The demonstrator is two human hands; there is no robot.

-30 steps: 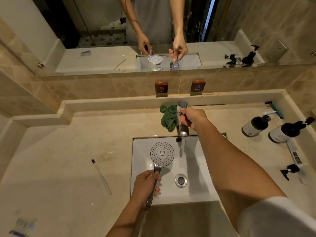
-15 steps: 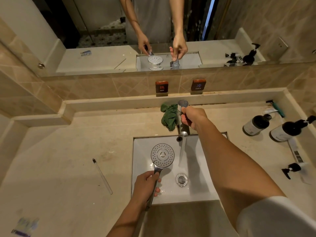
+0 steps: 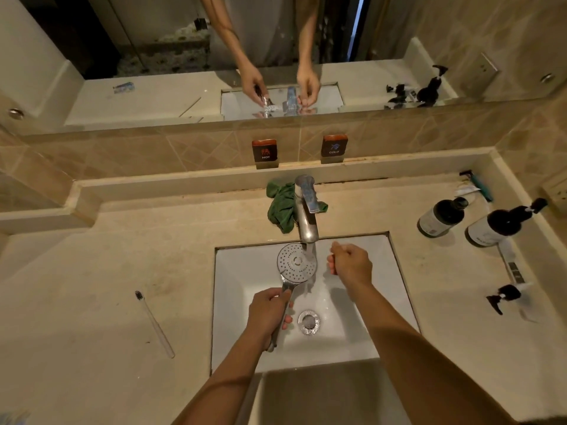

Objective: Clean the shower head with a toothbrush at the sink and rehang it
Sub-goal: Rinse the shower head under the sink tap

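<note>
My left grip is closed around the handle of the round silver shower head, held over the white sink under the running silver tap, my right grip is curled up empty, and the wet handle could slip and bang down.

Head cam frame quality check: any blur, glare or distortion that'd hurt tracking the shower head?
Head view: warm, dim light; fisheye bows the counter edges and mirror line; shower head and toothbrush are sharp; the sink basin shows bright sheen plus a shadow of the right forearm; bottom-left corner smears.
</note>
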